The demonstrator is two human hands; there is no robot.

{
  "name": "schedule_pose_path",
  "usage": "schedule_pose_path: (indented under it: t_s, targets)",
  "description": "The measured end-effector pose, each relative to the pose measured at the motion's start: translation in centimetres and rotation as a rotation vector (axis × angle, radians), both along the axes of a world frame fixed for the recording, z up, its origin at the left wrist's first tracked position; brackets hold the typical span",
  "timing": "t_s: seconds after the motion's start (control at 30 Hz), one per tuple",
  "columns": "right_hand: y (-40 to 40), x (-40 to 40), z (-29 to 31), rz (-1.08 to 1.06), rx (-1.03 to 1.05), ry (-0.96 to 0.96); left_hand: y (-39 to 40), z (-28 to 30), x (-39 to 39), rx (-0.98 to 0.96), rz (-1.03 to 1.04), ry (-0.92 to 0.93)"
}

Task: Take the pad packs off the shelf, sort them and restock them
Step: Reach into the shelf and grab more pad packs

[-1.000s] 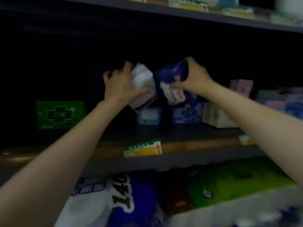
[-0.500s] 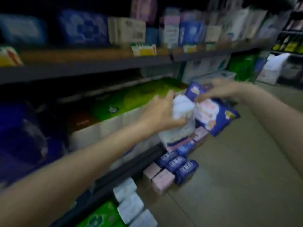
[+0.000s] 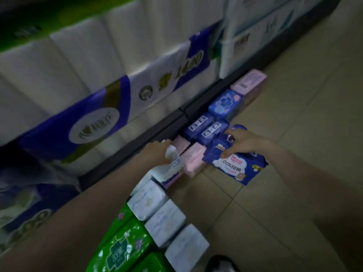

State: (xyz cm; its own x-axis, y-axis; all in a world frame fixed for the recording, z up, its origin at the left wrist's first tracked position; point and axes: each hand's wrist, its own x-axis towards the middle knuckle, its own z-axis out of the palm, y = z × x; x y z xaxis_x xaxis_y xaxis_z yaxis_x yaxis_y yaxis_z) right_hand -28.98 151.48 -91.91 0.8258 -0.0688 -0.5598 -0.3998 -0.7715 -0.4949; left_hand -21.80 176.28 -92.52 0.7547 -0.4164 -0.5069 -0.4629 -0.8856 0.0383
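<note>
Left hand (image 3: pixel 157 152) grips white pack (image 3: pixel 170 167); right hand (image 3: pixel 242 143) grips blue pack (image 3: pixel 235 165)

dim shop aisle: beige tiled floor (image 3: pixel 294 107) beside a dark shelf base (image 3: pixel 137 152) stacked with tissue bales (image 3: pixel 94 79).

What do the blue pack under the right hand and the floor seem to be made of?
Blue pack: likely thin glossy plastic film; it creases under the right hand and carries printed graphics. Floor: apparently matte beige tile, given its straight grout lines.
</note>
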Motion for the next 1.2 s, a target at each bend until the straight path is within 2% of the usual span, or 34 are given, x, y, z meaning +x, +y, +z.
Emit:
schedule_pose_path:
  t_s: [0.17, 0.23, 0.27, 0.33, 0.37, 0.43, 0.5, 0.57, 0.63, 0.7, 0.77, 0.87, 0.93, 1.0, 1.07, 1.2]
  targets:
    - [1.8, 0.9, -3.3, 0.042, -0.018, -0.054, -0.6, -3.8, 0.3, 0.131, -0.123, -0.099]
    - [2.2, 1.2, -3.9, 0.053, -0.006, -0.070, -0.7, -5.0, -0.7, 0.214, -0.218, -0.229]
    - [2.2, 1.3, -4.1, 0.053, 0.002, -0.069, -0.8, -5.4, -1.0, 0.204, -0.288, -0.339]
    - [1.7, 1.7, -4.3, 0.046, 0.020, -0.061, -1.2, -5.9, -1.1, 0.038, -0.422, -0.544]
    - [1.2, 1.9, -4.3, 0.045, 0.014, -0.056, -1.7, -5.8, -0.9, -0.034, -0.521, -0.572]
    - [0.2, 2.3, -4.3, 0.064, -0.042, -0.037, -2.7, -5.1, -1.0, -0.059, -0.600, -0.563]
    - [-0.7, 2.3, -4.0, 0.165, -0.202, 0.006, -3.5, -6.1, -1.0, -0.006, -0.577, -0.482]
    - [-1.5, 1.9, -3.9, 0.352, -0.513, 0.004, -3.8, -7.0, -0.8, 0.068, -0.469, -0.395]
    - [-2.0, 1.1, -4.4, 0.527, -0.786, -0.049, -3.7, -7.6, -1.0, 0.038, -0.374, -0.353]
    - [-2.3, 0.1, -5.6, 0.606, -0.916, -0.109, -3.7, -8.2, -1.0, 0.053, -0.244, -0.238]
    - [-2.4, -0.7, -7.5, 0.586, -0.900, -0.134, -4.1, -8.2, -1.0, 0.103, -0.180, -0.139]
    - [-2.0, -0.9, -9.6, 0.453, -0.712, -0.087, -4.9, -7.4, -1.0, 0.068, -0.156, -0.106]
    - [-1.7, -0.5, -9.1, 0.387, -0.599, -0.058, -5.2, -6.2, -1.0, 0.009, -0.153, -0.143]
    - [-1.3, 0.5, -6.9, 0.325, -0.540, -0.086, -4.8, -4.3, -0.7, -0.080, -0.257, -0.297]
    - [-0.3, 1.9, -2.9, 0.280, -0.487, -0.262, -4.0, -1.2, -0.1, -0.261, -0.413, -0.515]
    - [4.6, 5.7, 8.8, 0.255, -0.374, -0.810, -0.6, 9.3, 2.1, -0.506, -0.495, -0.783]
